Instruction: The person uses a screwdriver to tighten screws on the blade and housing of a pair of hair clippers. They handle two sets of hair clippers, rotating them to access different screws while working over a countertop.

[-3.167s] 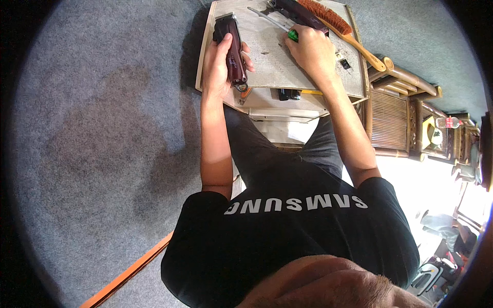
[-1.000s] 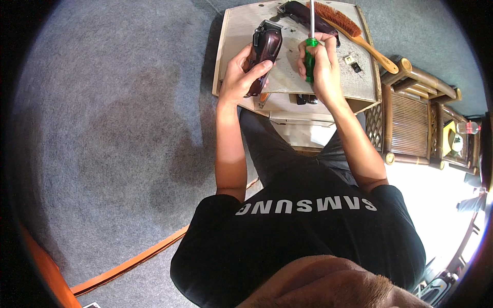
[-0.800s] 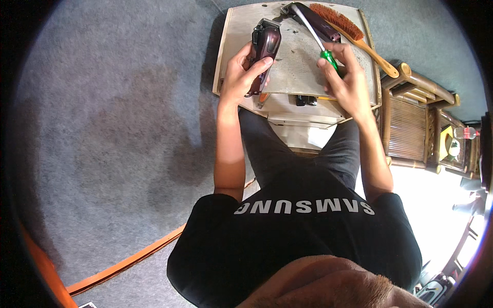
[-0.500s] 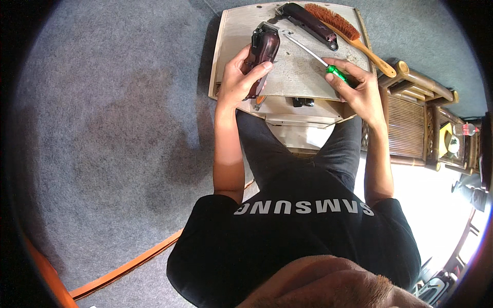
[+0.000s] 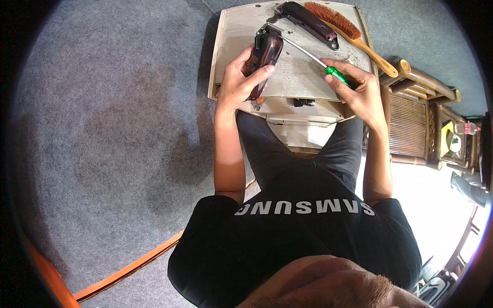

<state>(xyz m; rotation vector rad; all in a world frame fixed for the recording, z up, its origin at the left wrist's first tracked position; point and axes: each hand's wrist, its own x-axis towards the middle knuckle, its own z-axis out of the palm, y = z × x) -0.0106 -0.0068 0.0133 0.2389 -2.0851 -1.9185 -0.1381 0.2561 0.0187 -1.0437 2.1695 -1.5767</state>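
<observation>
Wrapped round a dark maroon hair clipper point(image 5: 269, 54), my left hand point(image 5: 238, 82) keeps it upright with its blade end away from me, above the left part of the small wooden table point(image 5: 303, 77). My right hand point(image 5: 362, 90) grips the green handle of a screwdriver point(image 5: 313, 57). Its metal shaft points up and left, and the tip is at the clipper's blade end; whether it touches, I cannot tell. A second dark clipper point(image 5: 309, 24) lies on the far side of the table, beyond the shaft.
A brush point(image 5: 336, 21) with reddish bristles and a wooden handle lies along the table's far right edge. Under the tabletop, a shelf point(image 5: 328, 109) holds small dark items and an orange-tipped one. Bamboo furniture point(image 5: 408, 123) stands close on the right, with a bottle point(image 5: 466, 128) farther off.
The clipper in my left hand has shifted slightly right, and the screwdriver tip has moved slightly left to its blade end. Both hands keep their holds.
</observation>
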